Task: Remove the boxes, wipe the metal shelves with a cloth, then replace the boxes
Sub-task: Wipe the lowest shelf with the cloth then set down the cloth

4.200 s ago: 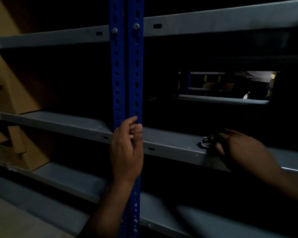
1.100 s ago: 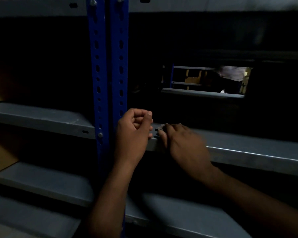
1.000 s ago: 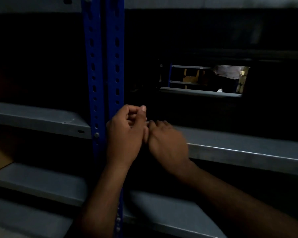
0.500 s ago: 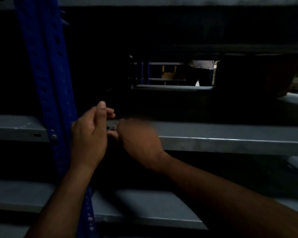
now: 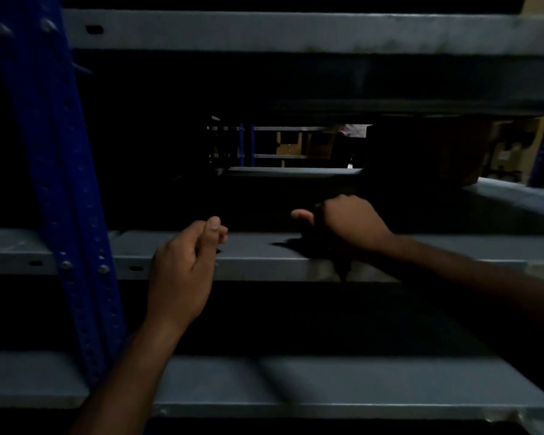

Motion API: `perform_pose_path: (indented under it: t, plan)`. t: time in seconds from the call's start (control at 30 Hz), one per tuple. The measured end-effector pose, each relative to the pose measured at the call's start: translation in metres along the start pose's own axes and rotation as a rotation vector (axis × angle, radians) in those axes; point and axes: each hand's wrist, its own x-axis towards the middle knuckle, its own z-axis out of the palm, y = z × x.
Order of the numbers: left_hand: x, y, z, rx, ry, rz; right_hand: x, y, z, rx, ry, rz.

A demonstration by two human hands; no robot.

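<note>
change: since the frame half a second back, right hand (image 5: 347, 219) has slid away toward 3 o'clock along the middle shelf (image 5: 264, 249); the two hands, then touching, are now well apart, and the blue upright (image 5: 54, 171) sits further toward 9 o'clock.
room: dim storage racking; a lit gap at 12 o'clock shows more blue-and-grey racking and brown cartons (image 5: 291, 146) far behind.
shelves: three grey metal shelves run across, upper shelf (image 5: 296, 32) at 12 o'clock, middle shelf at centre, lower shelf (image 5: 327, 384) at 6 o'clock.
upright: perforated post, bolted to the shelves, at 9 o'clock.
box: a dark brown box (image 5: 427, 152) stands on the middle shelf at 2 o'clock, deep in shadow.
right arm: forearm comes in from 4 o'clock, low over the shelf edge.
right grip: fingers curled round a dark cloth (image 5: 324, 251), thumb out toward 9 o'clock; cloth lies bunched on the shelf top, a corner hanging over the front lip.
left arm: rises from 7 o'clock, wrist bent forward.
left grip: left hand (image 5: 182, 265) loosely fisted, thumb up, in front of the shelf lip; it holds nothing.
</note>
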Motion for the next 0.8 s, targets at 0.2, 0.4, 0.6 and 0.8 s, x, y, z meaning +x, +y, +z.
perform_pose_path:
  t: [0.2,0.4,0.6,0.8]
  plan:
    - [0.002,-0.002,-0.014,-0.012,0.004,-0.018,0.071,-0.005,-0.021,0.259,-0.069,0.201]
    - [0.002,-0.007,-0.027,-0.006,0.011,-0.039,0.061,-0.041,0.001,0.158,0.189,0.128]
    - [0.003,-0.010,-0.036,-0.011,0.032,-0.063,-0.014,-0.040,0.037,0.315,-0.006,-0.060]
    - [0.003,-0.019,-0.035,0.105,-0.012,-0.077,-0.055,-0.009,0.007,0.225,0.083,-0.256]
